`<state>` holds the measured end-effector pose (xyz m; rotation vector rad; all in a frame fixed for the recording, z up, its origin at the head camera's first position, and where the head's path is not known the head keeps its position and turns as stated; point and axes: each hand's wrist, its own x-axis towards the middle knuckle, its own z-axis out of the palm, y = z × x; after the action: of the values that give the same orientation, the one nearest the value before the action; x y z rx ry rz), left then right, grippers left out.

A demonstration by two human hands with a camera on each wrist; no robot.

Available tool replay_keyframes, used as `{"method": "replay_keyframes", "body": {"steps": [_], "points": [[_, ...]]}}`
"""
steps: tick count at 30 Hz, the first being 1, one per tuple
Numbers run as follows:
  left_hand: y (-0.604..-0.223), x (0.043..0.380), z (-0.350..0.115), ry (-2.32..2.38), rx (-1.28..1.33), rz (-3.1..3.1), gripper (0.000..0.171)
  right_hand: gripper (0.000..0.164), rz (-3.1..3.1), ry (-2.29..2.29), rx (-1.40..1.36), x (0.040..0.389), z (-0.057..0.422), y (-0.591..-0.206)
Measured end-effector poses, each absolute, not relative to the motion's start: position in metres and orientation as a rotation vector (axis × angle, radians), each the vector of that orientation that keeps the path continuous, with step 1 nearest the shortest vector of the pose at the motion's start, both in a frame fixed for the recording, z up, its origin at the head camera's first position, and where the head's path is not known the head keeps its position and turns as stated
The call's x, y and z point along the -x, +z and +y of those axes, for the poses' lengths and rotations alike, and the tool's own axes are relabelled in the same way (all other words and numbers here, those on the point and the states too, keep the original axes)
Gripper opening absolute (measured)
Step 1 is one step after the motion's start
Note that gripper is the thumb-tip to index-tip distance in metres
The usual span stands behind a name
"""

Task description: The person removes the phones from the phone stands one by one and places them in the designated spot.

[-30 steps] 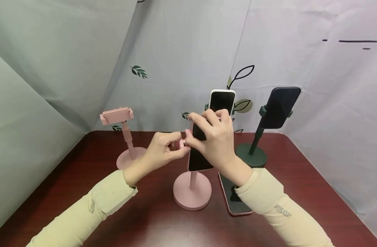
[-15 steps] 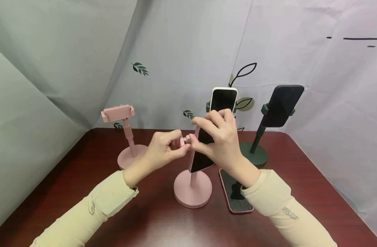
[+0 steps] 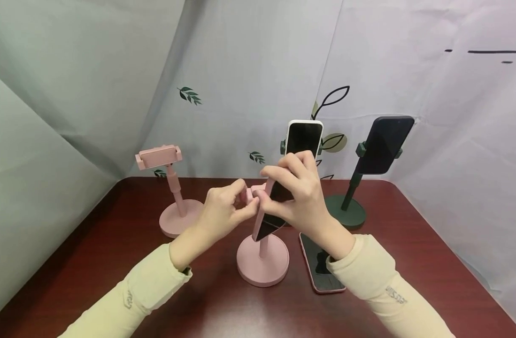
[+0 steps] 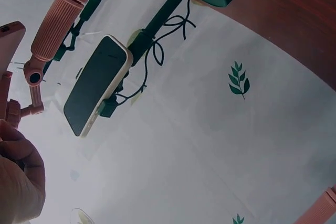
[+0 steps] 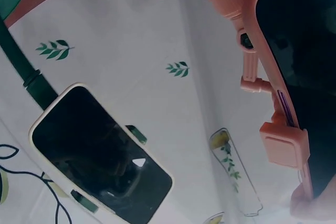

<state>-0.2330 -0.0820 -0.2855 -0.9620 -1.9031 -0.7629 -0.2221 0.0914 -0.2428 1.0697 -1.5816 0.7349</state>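
Note:
In the head view my left hand point(image 3: 219, 206) pinches the end of a pink clamp point(image 3: 249, 194) on the middle pink phone stand point(image 3: 263, 265). With thumb and curled fingers, my right hand point(image 3: 297, 195) holds a dark-screened phone in a pink case point(image 3: 269, 227) at that clamp. The phone leans, turned partly edge-on. In the right wrist view, the same phone point(image 5: 302, 51) lies along the clamp's pink end block point(image 5: 286, 145), with a fingertip at its lower end. The left wrist view shows my curled left fingers point(image 4: 21, 177) beneath the clamp.
Another pink stand point(image 3: 175, 188) with an unoccupied clamp stands at the left. Behind my right hand, a green stand bears a white-edged phone point(image 3: 304, 136). A second green stand point(image 3: 344, 211) bears a dark phone point(image 3: 384, 145). A pink-edged phone point(image 3: 321, 267) lies flat on the red-brown table.
The held phone has turned more edge-on, and its lower end has shifted slightly left. The right hand has tilted with it; the left hand keeps its pinch on the clamp.

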Motion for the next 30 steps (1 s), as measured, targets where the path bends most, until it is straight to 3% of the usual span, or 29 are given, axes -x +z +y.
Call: {"method": "replay_keyframes", "body": {"steps": [22, 30], "points": [[-0.2845, 0.2370, -0.0803, -0.773, 1.001, -1.885, 0.021, 0.014, -1.587, 0.895, -1.101, 0.2226, 0.0864, -0.2373], [-0.2830, 0.2327, -0.0732, -0.715, 0.894, -1.933, 0.017, 0.017, -1.378, 1.260, -1.074, 0.2205, 0.0857, -0.2380]]}}
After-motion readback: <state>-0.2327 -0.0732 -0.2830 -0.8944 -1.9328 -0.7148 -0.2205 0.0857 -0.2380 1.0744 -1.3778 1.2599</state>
